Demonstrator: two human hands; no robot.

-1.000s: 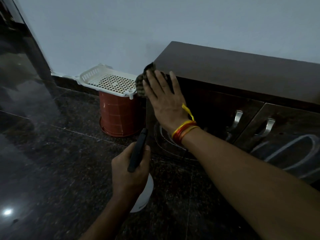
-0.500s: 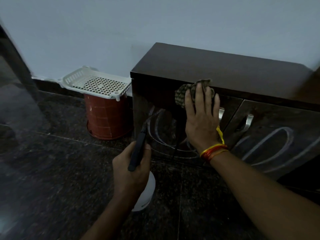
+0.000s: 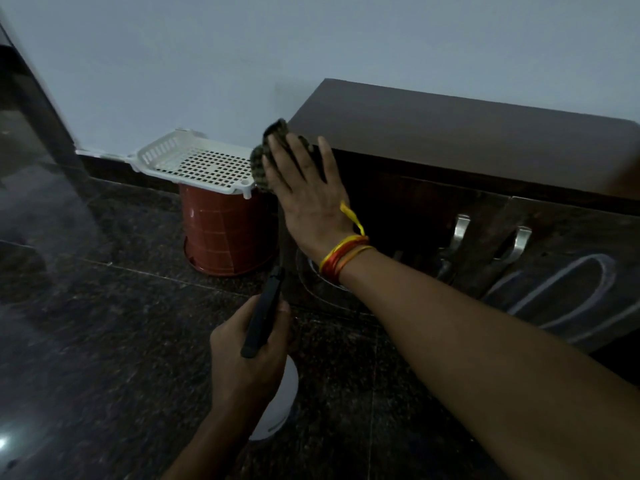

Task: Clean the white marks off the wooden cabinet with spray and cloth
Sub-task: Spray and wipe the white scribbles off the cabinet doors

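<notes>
A dark cloth (image 3: pixel 268 157) is pressed flat against the upper left corner of the wooden cabinet (image 3: pixel 450 133) by the right hand (image 3: pixel 308 199), fingers spread wide over it. A white spray bottle (image 3: pixel 277 400) is gripped by its dark trigger head in the closed left hand (image 3: pixel 249 355), low in front of the cabinet. White marks (image 3: pixel 561 292) are seen on the right door, others partly hidden behind the wrist. Much of the cloth hangs past the cabinet's edge; it could be lost off the corner, and chalk may be smeared rather than lifted if wiped dry.
</notes>
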